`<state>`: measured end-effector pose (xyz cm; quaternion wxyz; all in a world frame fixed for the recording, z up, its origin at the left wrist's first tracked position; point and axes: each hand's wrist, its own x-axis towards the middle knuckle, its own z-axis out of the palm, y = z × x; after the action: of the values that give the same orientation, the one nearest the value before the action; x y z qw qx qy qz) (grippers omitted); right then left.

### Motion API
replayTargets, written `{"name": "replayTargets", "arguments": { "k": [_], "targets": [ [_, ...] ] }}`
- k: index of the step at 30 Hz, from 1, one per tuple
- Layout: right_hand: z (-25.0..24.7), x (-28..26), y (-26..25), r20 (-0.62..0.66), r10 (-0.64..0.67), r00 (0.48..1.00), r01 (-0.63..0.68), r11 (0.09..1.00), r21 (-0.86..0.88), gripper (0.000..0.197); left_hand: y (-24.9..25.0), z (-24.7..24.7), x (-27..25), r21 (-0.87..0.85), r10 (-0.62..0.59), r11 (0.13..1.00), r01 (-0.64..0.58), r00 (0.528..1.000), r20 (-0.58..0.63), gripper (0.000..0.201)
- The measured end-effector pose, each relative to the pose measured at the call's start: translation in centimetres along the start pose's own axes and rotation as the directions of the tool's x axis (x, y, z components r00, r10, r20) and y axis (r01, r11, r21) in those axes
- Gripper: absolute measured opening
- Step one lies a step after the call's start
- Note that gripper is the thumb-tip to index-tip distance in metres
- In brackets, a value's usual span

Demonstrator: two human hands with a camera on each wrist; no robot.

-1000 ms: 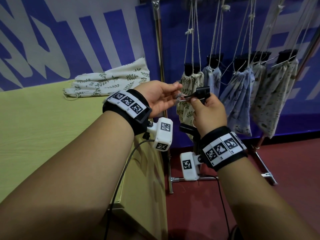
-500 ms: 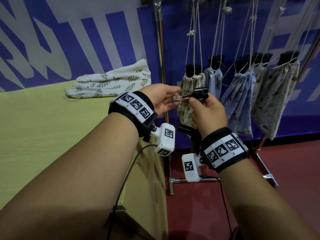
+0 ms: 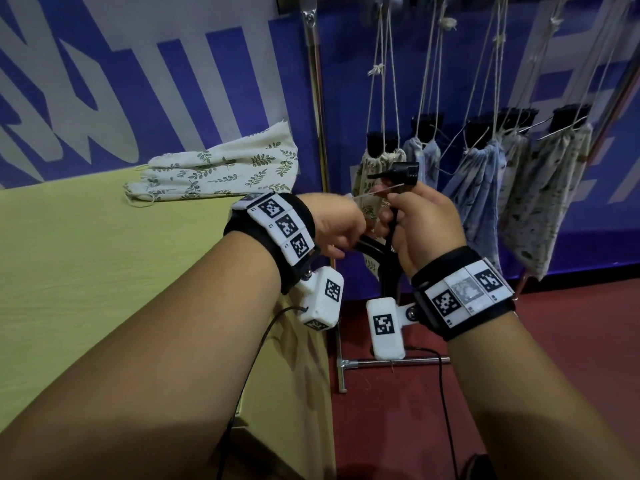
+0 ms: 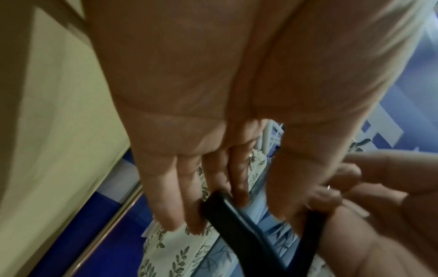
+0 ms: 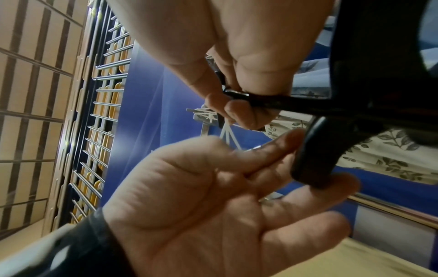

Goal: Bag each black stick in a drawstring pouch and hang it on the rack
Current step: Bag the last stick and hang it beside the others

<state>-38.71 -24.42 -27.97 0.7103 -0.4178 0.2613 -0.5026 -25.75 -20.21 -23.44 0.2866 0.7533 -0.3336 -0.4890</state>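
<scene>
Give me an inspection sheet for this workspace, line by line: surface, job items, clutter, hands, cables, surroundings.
Surface: yellow-green table at left.
Job's things: black stick held between both hands, not bagged; a folded part with a thin wire sticks up above the right hand. Leaf-print pouches lie stacked at the table's far edge. Filled pouches hang by drawstrings on the rack, black tops poking out.
Clutter: nothing seen.
Grippers: left hand has straight fingers against the stick's lower end; right hand pinches its upper part.
Cables: black cable from the left wrist camera, another on the floor.
Surroundings: blue-and-white wall, dark red floor.
</scene>
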Motion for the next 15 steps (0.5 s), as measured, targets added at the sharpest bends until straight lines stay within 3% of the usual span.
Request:
{"name": "replayTargets", "arguments": {
  "k": [5, 7, 8, 9, 10, 12, 13, 15],
  "targets": [
    [-0.1, 0.0, -0.6, 0.003, -0.012, 1.0, 0.012, 0.999, 0.031, 0.023, -0.7, 0.1, -0.3, 0.033, 0.098, 0.994, -0.103, 0.989, 0.11, 0.037],
    [-0.4, 0.2, -0.9, -0.003, 0.001, 1.0, -0.001, 0.998, -0.056, 0.02, -0.9, 0.3, -0.3, 0.05, 0.123, 0.99, -0.128, 0.988, 0.098, 0.034],
    [-0.7, 0.3, -1.1, -0.018, -0.02, 1.0, 0.017, 0.982, -0.188, 0.019, -0.9, 0.3, -0.3, 0.045, 0.131, 0.99, -0.135, 0.988, 0.079, 0.035],
    [-1.0, 0.5, -1.3, -0.025, -0.071, 0.997, 0.056, 0.918, -0.392, 0.019, -0.9, 0.2, -0.3, 0.04, 0.13, 0.99, -0.133, 0.99, 0.063, 0.035],
    [-1.3, 0.7, -1.4, -0.01, -0.134, 0.991, 0.102, 0.796, -0.597, 0.02, -0.8, 0.2, -0.4, 0.044, 0.135, 0.99, -0.137, 0.989, 0.053, 0.031],
    [-1.9, 0.9, -1.7, 0.044, -0.194, 0.98, 0.147, 0.559, -0.816, 0.029, -0.5, 0.3, -0.8, 0.05, 0.157, 0.986, -0.158, 0.987, 0.017, 0.019],
    [-2.2, 0.9, -1.8, 0.051, -0.175, 0.983, 0.137, 0.523, -0.841, 0.033, -0.3, 0.2, -1.1, 0.038, 0.171, 0.985, -0.17, 0.985, -0.015, 0.014],
    [-2.6, 1.0, -1.8, 0.017, -0.129, 0.992, 0.086, 0.552, -0.829, 0.039, -0.1, 0.2, -1.4, -0.013, 0.187, 0.982, -0.188, 0.98, -0.065, 0.016]
  ]
}}
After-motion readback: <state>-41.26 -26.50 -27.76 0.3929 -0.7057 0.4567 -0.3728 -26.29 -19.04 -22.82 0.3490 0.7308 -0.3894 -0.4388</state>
